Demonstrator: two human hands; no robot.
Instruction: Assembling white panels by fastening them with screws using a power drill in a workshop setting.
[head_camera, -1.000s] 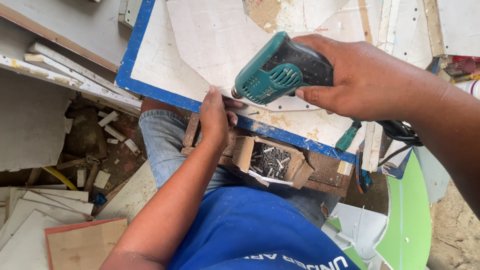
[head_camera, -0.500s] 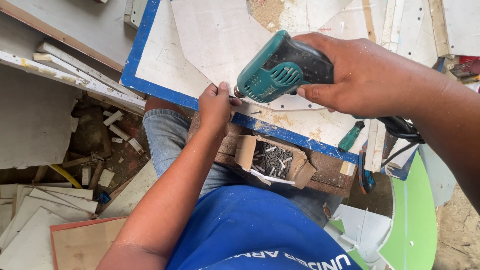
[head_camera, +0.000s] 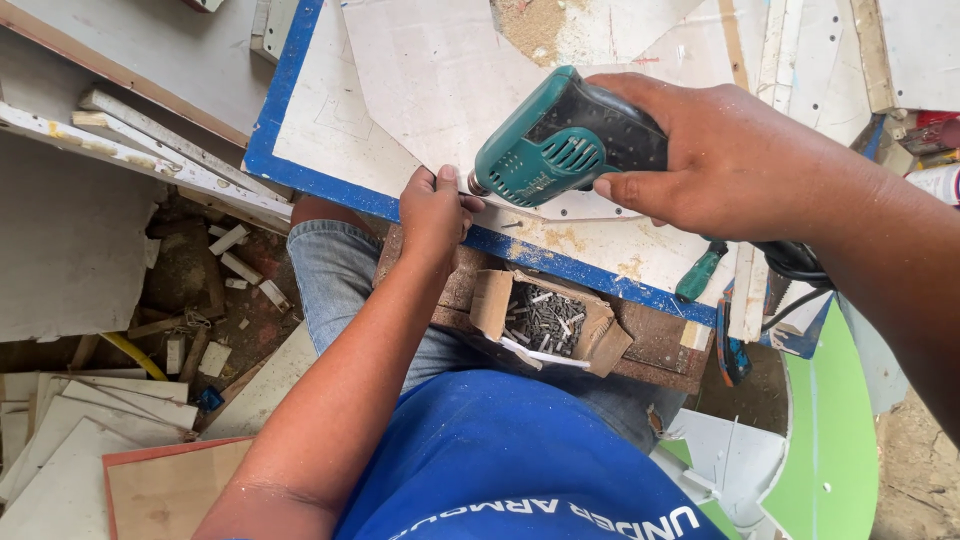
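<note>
Two hands work at our board (head_camera: 420, 90): our right hand (head_camera: 730, 160) grips the green drill (head_camera: 560, 140) above it, our left hand (head_camera: 432, 212) pinches near its blue edge beside the bit.

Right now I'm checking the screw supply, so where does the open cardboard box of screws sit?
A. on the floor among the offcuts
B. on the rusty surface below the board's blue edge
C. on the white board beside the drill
B: the cardboard box of screws rests on the rusty brown surface, just below the white board and its blue edge.
</note>
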